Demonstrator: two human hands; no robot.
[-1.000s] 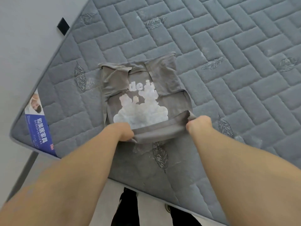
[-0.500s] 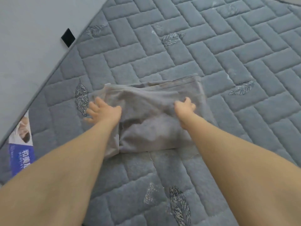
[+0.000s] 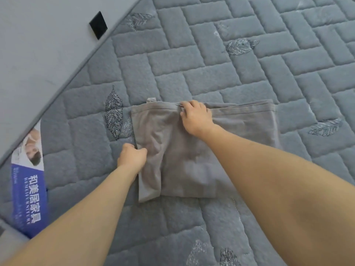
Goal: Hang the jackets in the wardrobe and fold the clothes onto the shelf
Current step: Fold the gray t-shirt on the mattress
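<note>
A grey T-shirt lies folded in half on the quilted grey mattress, its printed side hidden inside the fold. My left hand grips the shirt's left edge with curled fingers. My right hand pinches the far hem near the middle of the top edge. Both forearms reach in from the bottom of the view.
The mattress edge runs diagonally at the left, with a blue and white label on its side. Beyond it is a pale grey wall bearing a small black square. Open mattress surface lies to the right and near side of the shirt.
The shirt's bottom hem was lifted and folded over the print, hiding it. My hands then shifted: the left to the shirt's left edge, the right to the far hem.
</note>
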